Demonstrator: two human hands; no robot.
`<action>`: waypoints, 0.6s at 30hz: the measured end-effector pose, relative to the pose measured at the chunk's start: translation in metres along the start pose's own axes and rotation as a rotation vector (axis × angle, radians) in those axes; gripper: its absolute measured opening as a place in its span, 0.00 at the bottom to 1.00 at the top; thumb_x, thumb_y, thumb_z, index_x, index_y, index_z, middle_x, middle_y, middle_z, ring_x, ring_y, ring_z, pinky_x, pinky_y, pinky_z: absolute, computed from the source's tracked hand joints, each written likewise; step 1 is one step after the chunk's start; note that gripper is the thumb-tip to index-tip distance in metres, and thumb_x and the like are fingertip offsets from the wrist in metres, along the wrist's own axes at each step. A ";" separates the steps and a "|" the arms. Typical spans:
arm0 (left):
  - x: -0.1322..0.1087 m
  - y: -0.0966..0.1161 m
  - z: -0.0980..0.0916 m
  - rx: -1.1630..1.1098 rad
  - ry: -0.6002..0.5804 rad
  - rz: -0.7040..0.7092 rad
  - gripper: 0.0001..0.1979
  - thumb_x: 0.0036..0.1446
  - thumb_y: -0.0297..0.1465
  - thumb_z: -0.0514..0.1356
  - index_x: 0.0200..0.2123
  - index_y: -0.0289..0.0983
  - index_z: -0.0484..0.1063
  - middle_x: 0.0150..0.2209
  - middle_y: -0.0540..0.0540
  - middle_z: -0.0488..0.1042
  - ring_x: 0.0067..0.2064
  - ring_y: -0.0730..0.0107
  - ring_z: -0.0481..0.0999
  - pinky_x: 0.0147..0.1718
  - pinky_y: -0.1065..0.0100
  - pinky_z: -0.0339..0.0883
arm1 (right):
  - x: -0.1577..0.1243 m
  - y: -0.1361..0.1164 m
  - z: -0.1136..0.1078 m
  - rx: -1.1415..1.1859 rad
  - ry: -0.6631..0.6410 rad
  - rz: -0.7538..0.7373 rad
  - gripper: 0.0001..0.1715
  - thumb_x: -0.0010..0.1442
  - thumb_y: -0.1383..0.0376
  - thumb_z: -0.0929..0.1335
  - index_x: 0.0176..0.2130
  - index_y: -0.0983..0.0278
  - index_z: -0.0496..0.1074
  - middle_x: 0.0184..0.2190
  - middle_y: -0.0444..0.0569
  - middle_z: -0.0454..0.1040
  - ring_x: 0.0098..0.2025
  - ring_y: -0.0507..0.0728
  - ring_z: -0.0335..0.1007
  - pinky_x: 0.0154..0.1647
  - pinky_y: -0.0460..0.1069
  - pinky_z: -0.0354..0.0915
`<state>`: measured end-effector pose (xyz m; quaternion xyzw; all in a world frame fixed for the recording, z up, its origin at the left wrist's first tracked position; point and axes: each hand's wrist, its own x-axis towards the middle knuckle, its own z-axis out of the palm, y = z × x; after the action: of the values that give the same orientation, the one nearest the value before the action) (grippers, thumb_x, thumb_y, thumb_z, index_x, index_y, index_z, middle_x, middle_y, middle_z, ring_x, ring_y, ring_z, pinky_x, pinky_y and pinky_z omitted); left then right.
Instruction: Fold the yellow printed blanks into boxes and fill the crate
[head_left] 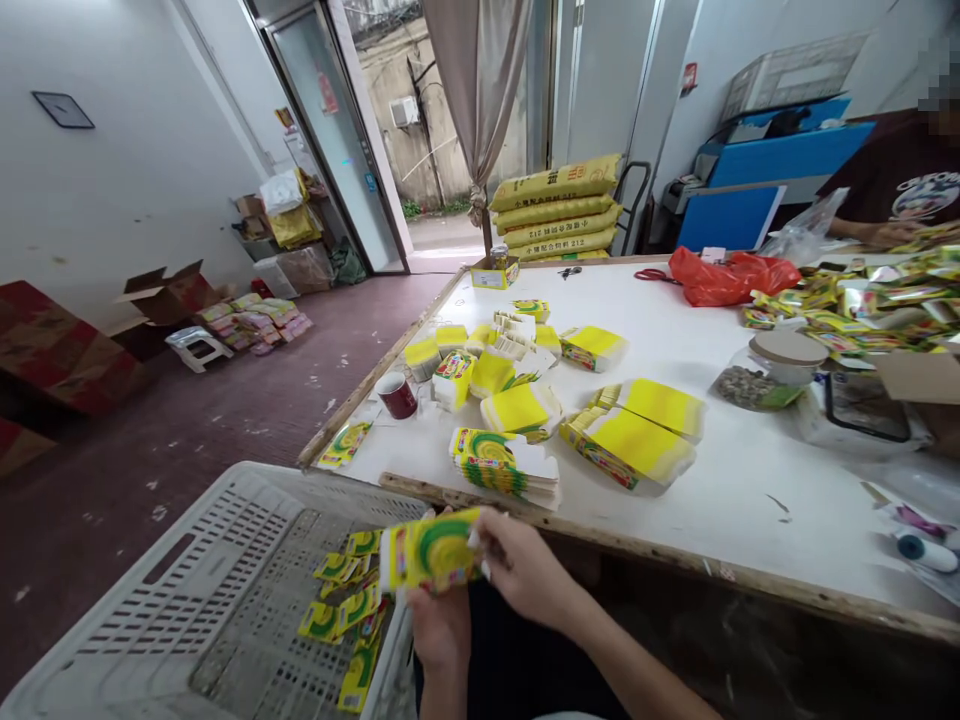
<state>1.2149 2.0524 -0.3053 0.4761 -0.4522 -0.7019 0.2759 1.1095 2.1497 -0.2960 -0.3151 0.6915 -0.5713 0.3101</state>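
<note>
A yellow and green printed carton [431, 552] is held between my two hands, just in front of the table's near edge. My left hand [442, 622] grips it from below. At its right end my right hand [517, 560] has its fingers closed on the white end flap. Several similar cartons [358, 605] lie in the white plastic crate [225, 535] to the left. Close ahead on the table sits a stack of flat cartons [502, 465], with more yellow stacks [637, 440] to its right.
On the white table [750, 530] stand a dark red mug [396, 396], a lidded jar [772, 370] and a red plastic bag [731, 277]. A co-worker [892, 190] sits at the far right behind a pile of cartons [862, 300]. Yellow sacks [559, 215] are stacked beyond the table.
</note>
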 end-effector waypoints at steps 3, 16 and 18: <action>-0.002 0.009 -0.005 -0.213 -0.059 0.082 0.49 0.38 0.68 0.61 0.53 0.37 0.73 0.51 0.34 0.76 0.56 0.40 0.72 0.49 0.51 0.72 | -0.019 -0.002 0.024 0.177 -0.160 0.039 0.14 0.47 0.78 0.64 0.33 0.62 0.63 0.29 0.40 0.66 0.30 0.50 0.58 0.30 0.44 0.52; -0.004 0.022 0.006 -0.271 -0.054 0.091 0.33 0.38 0.62 0.65 0.27 0.36 0.70 0.25 0.49 0.65 0.26 0.70 0.66 0.27 0.67 0.70 | -0.035 -0.007 0.051 0.533 -0.126 0.232 0.17 0.42 0.74 0.69 0.31 0.61 0.59 0.27 0.38 0.59 0.30 0.49 0.50 0.29 0.45 0.50; -0.006 0.021 0.009 -0.284 0.028 0.090 0.35 0.34 0.63 0.67 0.27 0.37 0.68 0.24 0.52 0.62 0.24 0.74 0.62 0.24 0.71 0.66 | -0.035 -0.007 0.049 0.585 -0.178 0.277 0.20 0.41 0.71 0.71 0.31 0.61 0.59 0.26 0.36 0.57 0.29 0.49 0.48 0.27 0.45 0.48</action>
<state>1.2079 2.0512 -0.2825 0.4213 -0.3652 -0.7391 0.3779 1.1701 2.1471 -0.2942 -0.1644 0.5047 -0.6683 0.5213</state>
